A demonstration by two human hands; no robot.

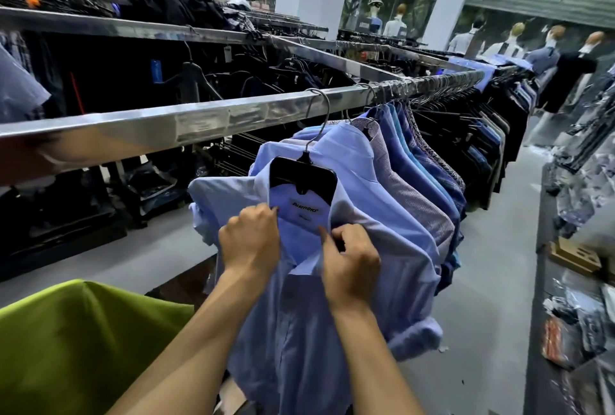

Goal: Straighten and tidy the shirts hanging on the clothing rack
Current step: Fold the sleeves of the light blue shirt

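A light blue shirt (392, 234) hangs at the near end of the row on a black hanger (301, 178), whose metal hook loops over the steel rack rail (206, 121). My left hand (249, 238) grips the left side of the collar. My right hand (349, 261) pinches the right collar edge near the placket, just below the white neck label (304, 210). Behind this shirt, several blue and purple shirts (419, 161) hang packed together along the rail.
Dark garments (492, 135) fill the far end of the rail. A second rail (126, 26) with dark clothes runs behind. Mannequins (572, 61) stand at the back right. A shelf with packaged goods (579, 314) lines the right side of the grey aisle. Green fabric (83, 341) lies at the lower left.
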